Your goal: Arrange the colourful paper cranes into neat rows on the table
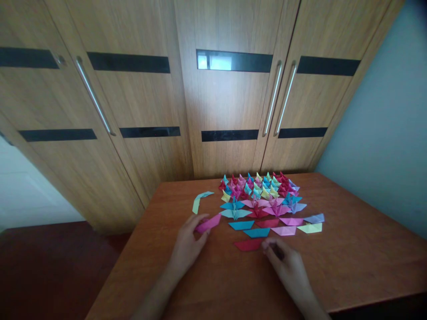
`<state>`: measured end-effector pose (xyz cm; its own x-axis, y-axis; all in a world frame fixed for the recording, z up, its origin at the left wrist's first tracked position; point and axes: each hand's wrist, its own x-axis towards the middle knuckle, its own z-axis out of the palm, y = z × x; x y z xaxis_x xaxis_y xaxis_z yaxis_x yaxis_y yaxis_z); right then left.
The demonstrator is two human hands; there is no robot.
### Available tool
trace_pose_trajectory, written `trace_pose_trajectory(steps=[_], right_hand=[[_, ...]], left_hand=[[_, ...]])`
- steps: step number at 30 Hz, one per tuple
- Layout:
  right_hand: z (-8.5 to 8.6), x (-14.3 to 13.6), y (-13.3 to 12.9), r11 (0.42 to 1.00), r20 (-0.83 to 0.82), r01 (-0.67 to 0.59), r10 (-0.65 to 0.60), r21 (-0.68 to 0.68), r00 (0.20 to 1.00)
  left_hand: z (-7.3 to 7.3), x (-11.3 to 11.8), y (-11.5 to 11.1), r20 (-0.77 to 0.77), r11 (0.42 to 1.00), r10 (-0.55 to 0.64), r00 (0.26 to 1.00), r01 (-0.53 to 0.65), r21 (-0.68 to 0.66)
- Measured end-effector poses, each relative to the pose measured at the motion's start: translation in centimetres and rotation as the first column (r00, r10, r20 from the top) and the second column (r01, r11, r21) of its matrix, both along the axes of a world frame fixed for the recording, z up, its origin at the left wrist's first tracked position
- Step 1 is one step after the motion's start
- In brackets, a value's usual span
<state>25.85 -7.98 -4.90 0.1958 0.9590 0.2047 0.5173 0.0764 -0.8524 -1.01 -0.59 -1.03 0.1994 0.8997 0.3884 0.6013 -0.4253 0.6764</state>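
Observation:
Between the thumb and fingers of my left hand point(190, 240) is a magenta folded paper piece point(208, 223), shaped like a slanted strip. My right hand point(285, 262) has its fingers pinched at the right end of a red folded paper piece point(247, 245) that lies flat on the table. Just beyond are more folded pieces in loose rows, among them a blue one point(256, 233), a light pink one point(283, 230) and a pale yellow one point(310, 228). A bent pale green paper strip point(197, 202) rests past my left hand.
Several finished paper cranes, including a light blue one point(235, 214) and a pink one point(276, 209), stand in a dense group at the back of the brown wooden table point(350, 249). Behind it rises a wooden wardrobe point(227, 102); a pale blue wall point(376, 146) borders the right side.

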Motion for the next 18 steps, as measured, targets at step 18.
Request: trace_pose_trajectory(steps=[18], right_hand=[[0.2, -8.0, 0.4, 0.975, -0.186, -0.196, 0.212, 0.103, 0.959]], left_hand=[[-0.6, 3.3, -4.4, 0.298, 0.952, -0.184, 0.937, 0.245, -0.182]])
